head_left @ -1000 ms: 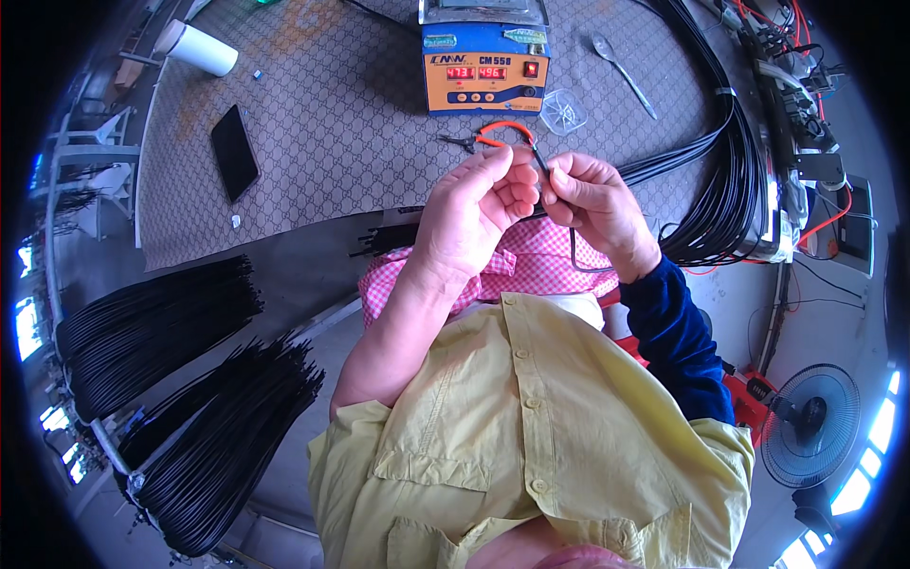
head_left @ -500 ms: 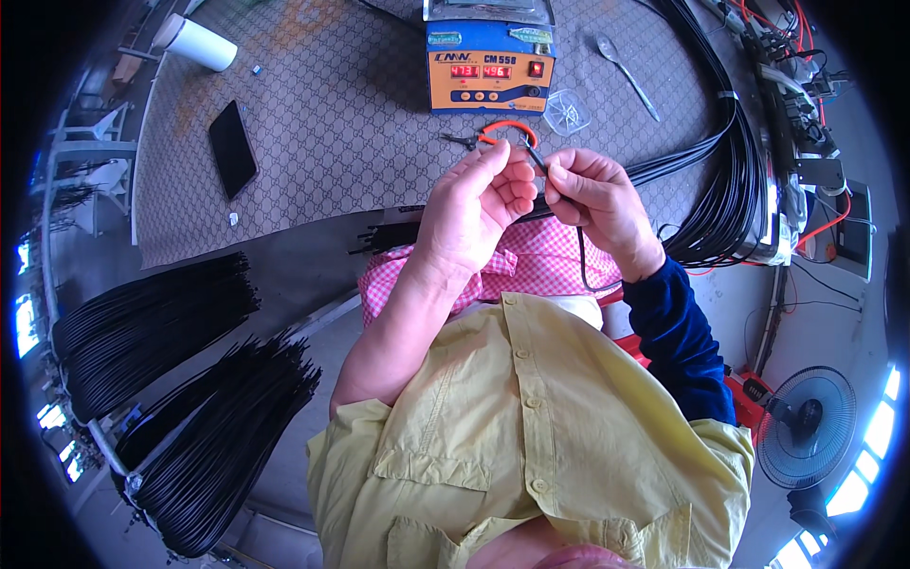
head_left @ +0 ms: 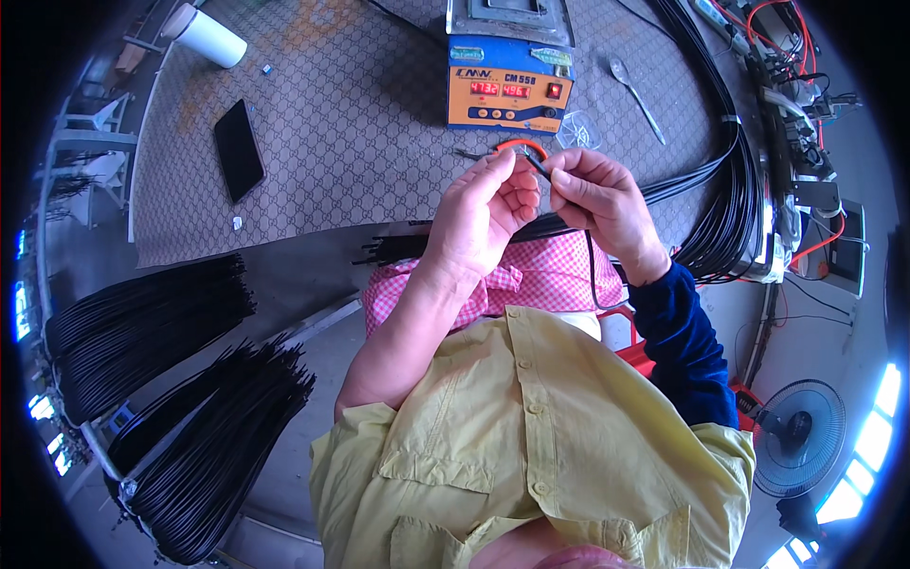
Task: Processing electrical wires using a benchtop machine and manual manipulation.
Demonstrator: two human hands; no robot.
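My right hand (head_left: 607, 201) pinches a black cable (head_left: 537, 166) between thumb and fingers, close to its end. The rest of that cable hangs below the hand in front of the pink checked cloth (head_left: 559, 266). My left hand (head_left: 482, 213) is right beside the cable's tip, its thumb raised and its fingers curled in. Whatever its thumb and forefinger pinch there is too small to make out. Just beyond both hands lie orange-handled pliers (head_left: 520, 144), partly hidden by them. Behind these stands a blue and orange solder pot (head_left: 510, 100) with lit red displays.
A bundle of black cables (head_left: 716, 223) runs over the table's right side. On the patterned tabletop (head_left: 341, 123) are a phone (head_left: 239, 152), a white cup (head_left: 210, 38), a spoon (head_left: 639, 100) and a clear dish (head_left: 578, 130). Cable bunches (head_left: 213, 455) hang at left; a fan (head_left: 801, 431) stands right.
The whole view has shifted slightly, so the solder pot sits lower and further right. Both hands stay together at the cable's end, with little change in their grip.
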